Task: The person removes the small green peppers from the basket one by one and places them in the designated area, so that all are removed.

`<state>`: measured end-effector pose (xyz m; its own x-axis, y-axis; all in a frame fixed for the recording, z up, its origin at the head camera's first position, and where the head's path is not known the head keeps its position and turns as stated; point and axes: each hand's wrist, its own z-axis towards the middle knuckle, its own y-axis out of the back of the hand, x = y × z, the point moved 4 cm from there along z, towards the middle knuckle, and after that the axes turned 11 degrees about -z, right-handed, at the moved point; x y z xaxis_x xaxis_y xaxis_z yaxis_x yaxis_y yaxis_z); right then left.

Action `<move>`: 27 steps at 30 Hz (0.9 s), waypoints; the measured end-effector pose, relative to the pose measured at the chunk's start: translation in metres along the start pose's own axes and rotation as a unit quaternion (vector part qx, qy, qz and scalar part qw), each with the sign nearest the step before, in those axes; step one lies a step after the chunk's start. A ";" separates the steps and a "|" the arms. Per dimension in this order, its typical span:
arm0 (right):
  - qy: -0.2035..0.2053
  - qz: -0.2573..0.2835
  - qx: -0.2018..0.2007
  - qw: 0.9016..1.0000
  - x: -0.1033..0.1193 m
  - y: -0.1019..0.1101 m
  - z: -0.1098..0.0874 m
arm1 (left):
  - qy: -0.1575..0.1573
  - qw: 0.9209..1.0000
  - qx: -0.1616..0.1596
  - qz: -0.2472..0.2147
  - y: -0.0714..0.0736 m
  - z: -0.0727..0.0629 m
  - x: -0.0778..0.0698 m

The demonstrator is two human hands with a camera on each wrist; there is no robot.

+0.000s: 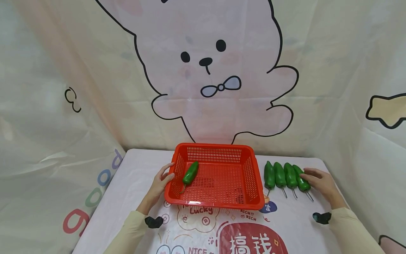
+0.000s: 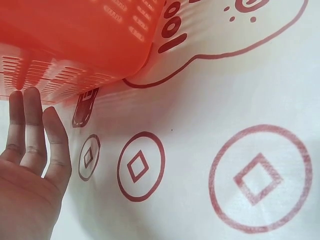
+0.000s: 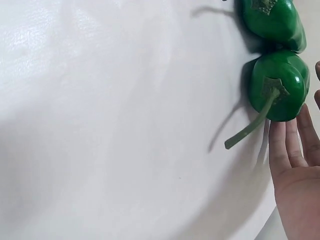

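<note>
A red plastic basket [image 1: 215,204] stands on the table with one green pepper [image 1: 190,173] inside, toward its left side. At the basket's left side is my left hand [image 1: 159,183]; in the left wrist view its extended fingers [image 2: 33,107] touch the slotted outer wall. To the right of the basket, several green peppers [image 1: 279,174] lie side by side, stems toward me. My right hand [image 1: 321,181] is at the rightmost pepper [image 1: 301,177]. In the right wrist view, straight fingers [image 3: 280,145] touch that pepper's side, while part of the thumb shows at the frame's edge.
A white cloth with red printed drawings and lettering covers the table [image 1: 196,240]. Behind it hangs a curtain [image 1: 209,116] with a cartoon animal, and more printed curtain encloses both sides. The basket's near rim lies over part of the cloth's print.
</note>
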<state>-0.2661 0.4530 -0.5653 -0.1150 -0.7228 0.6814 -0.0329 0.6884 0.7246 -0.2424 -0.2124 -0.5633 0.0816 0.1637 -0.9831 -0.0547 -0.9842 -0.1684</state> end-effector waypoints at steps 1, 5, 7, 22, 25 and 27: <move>0.001 0.002 -0.001 1.000 0.001 0.001 -0.001 | 0.002 1.000 -0.001 0.000 0.000 0.000 0.000; 0.019 0.034 -0.013 0.999 0.007 0.005 -0.005 | 0.007 1.000 -0.002 -0.001 0.001 -0.001 0.000; 0.028 0.056 -0.027 0.998 0.009 0.008 -0.006 | 0.008 1.000 -0.001 -0.001 0.001 -0.001 0.000; 0.061 0.129 -0.093 0.985 0.037 0.017 -0.014 | 0.003 1.000 -0.002 0.007 -0.001 -0.001 0.000; 0.061 0.145 -0.095 0.983 0.048 0.017 -0.016 | 0.003 1.000 -0.001 0.005 -0.001 0.000 0.000; 0.068 0.159 -0.094 0.980 0.055 0.015 -0.018 | 0.006 1.000 -0.002 -0.001 -0.001 0.000 0.000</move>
<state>-0.2547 0.4224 -0.5145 0.0448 -0.4840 0.8739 0.1688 0.8659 0.4709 -0.2422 -0.2115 -0.5630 0.0939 0.1647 -0.9819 -0.0511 -0.9841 -0.1700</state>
